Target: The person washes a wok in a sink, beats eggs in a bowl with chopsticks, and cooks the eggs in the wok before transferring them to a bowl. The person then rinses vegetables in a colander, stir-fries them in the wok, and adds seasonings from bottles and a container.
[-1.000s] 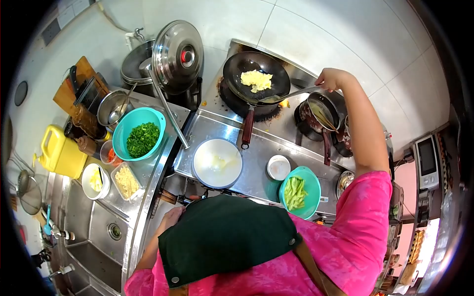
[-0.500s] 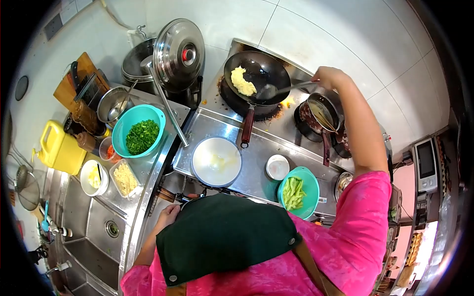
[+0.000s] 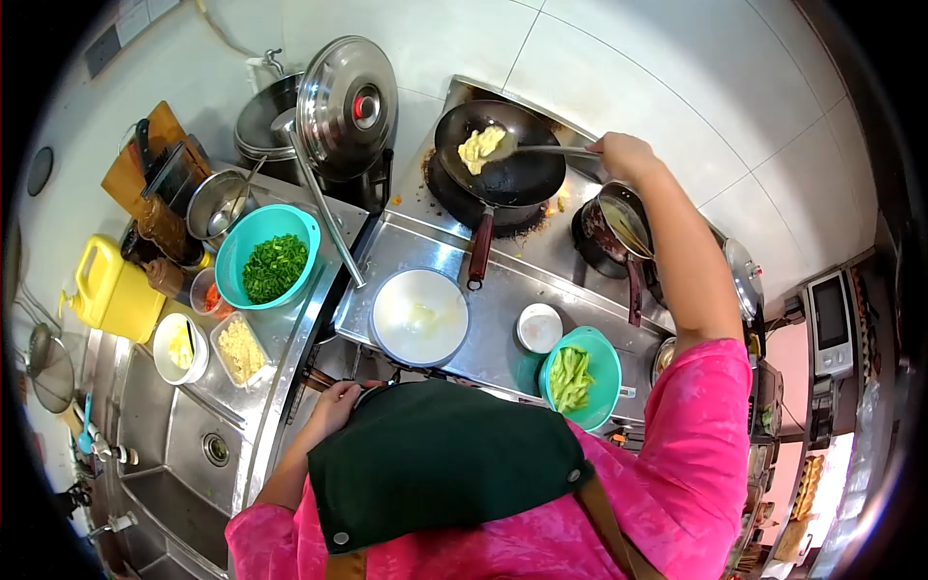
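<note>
My right hand (image 3: 623,158) is closed round the handle of a metal spatula (image 3: 556,150), whose blade touches yellow egg (image 3: 480,148) at the left side of a black wok (image 3: 522,184). The wok rests on the stove, its dark red handle (image 3: 481,246) pointing toward me. At the counter's front edge, beside the dark green apron, my left hand (image 3: 338,404) has its fingers curled; what they hold, if anything, is hidden. Between me and the wok stands a white bowl (image 3: 420,317) with a little liquid residue.
Right of the wok is a small pan (image 3: 623,217) with utensils. Nearer me are a small white bowl (image 3: 539,328) and a teal bowl (image 3: 607,372) of sliced green vegetable. At left stand a teal bowl of chopped greens (image 3: 274,269), a yellow jug (image 3: 116,290) and a sink (image 3: 179,483).
The spatula and my right hand have moved left and slightly away from me. The egg has shifted and bunched up toward the wok's upper left. My left hand has moved slightly.
</note>
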### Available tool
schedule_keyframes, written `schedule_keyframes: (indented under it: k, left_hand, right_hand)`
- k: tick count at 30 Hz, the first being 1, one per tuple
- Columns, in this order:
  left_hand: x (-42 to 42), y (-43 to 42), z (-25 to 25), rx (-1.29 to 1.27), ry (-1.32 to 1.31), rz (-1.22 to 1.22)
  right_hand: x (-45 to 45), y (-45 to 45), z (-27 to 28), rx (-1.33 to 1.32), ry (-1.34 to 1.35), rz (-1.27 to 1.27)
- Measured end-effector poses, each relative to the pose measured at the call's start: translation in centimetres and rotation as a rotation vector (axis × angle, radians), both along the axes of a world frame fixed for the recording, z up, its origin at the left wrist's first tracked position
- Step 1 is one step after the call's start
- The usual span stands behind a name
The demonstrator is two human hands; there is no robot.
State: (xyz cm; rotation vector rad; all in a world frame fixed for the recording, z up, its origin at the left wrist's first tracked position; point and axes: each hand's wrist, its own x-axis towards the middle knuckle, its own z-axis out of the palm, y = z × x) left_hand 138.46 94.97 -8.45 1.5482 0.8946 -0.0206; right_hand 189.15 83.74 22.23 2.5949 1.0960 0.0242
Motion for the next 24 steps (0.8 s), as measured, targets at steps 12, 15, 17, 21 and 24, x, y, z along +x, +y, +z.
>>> schedule_keyframes:
  k: [12, 15, 17, 21, 24]
  left_hand:
    - [5.6, 0.9, -1.0, -0.158, -0.089, -0.027]
    - [6.1, 1.4, -1.5, -0.361, -0.134, 0.103]
    - [5.9, 1.6, -1.2, -0.307, -0.148, 0.120]
    - [5.6, 1.3, -2.6, -0.349, -0.096, 0.167]
    - [5.8, 1.3, -3.0, -0.323, -0.017, 0.052]
  right_hand:
    - [3.0, -0.7, -2.2, 0.229, 0.469, -0.263]
    - [4.4, -1.9, -1.6, 0.237, 0.334, -0.002]
    - [3.4, -2.3, 0.4, -0.001, 0.278, -0.094]
    - [2.7, -2.6, -2.2, -0.059, 0.154, -0.037]
    - [2.0, -1.3, -6.1, 0.025, 0.028, -0.088]
